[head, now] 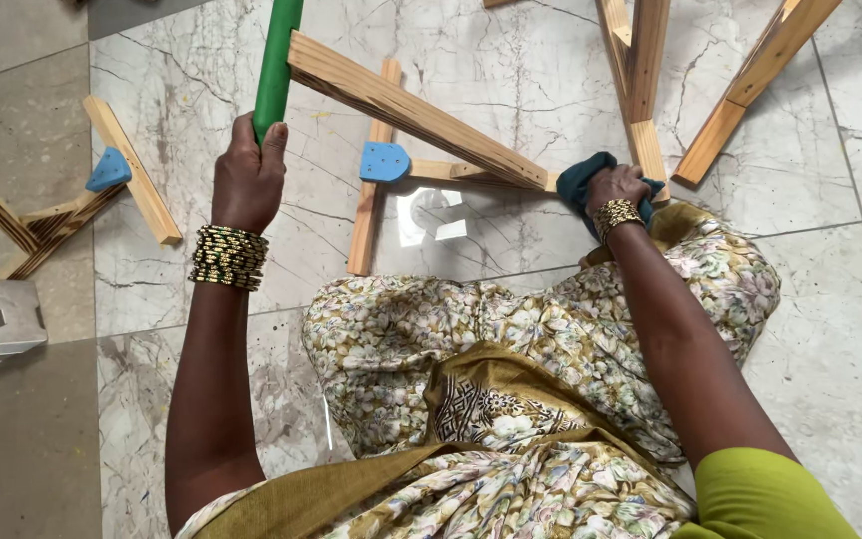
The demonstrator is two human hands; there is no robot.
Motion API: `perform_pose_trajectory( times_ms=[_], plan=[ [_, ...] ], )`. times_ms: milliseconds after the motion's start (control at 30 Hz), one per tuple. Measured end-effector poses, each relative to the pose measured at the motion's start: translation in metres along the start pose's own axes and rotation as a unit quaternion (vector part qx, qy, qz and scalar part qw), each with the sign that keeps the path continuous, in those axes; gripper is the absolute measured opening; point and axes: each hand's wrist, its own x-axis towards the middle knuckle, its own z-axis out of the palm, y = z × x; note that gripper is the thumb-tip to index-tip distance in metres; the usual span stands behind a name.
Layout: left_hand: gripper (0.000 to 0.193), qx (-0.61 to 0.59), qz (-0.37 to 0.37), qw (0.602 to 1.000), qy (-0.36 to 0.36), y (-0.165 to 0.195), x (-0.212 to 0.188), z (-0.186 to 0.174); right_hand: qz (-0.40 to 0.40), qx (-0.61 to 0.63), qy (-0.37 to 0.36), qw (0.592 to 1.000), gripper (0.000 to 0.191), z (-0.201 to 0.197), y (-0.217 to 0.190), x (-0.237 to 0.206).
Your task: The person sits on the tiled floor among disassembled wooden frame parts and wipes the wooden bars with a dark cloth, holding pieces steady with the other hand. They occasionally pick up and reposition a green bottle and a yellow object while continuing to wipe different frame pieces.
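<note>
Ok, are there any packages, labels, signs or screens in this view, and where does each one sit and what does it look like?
None in view: no package, label, sign or screen.
What shows instead: the left hand grips a green rod; the right hand presses a teal cloth onto a wooden frame on the marble floor.
Two plain blue wedge-shaped pieces sit on wooden frames, unmarked as far as can be seen.
</note>
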Motion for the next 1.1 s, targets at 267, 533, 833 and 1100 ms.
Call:
perform_pose_trajectory(
  times_ms=[267,533,833,1100],
  plan=[
    [0.035,0.061,-0.016,0.998,0.031,-0.029,0.018,-0.017,-0.147,-0.025,0.147,0.978,0.03,0.034,-0.012,-0.003],
    [0.033,-0.062,0.004,0.998,0.008,-0.075,0.021,-0.037,-0.231,0.099,0.006,0.968,0.034,0.019,-0.001,0.015],
    [0.04,-0.017,-0.03,0.998,-0.05,-0.059,0.042,-0.033,-0.366,0.433,0.345,0.748,0.074,-0.135,-0.111,-0.046],
    [0.027,-0.038,0.233,0.97,0.05,-0.087,0.04,-0.007,-0.549,0.073,0.581,0.597,0.026,-0.258,-0.307,-0.158]
  ],
)
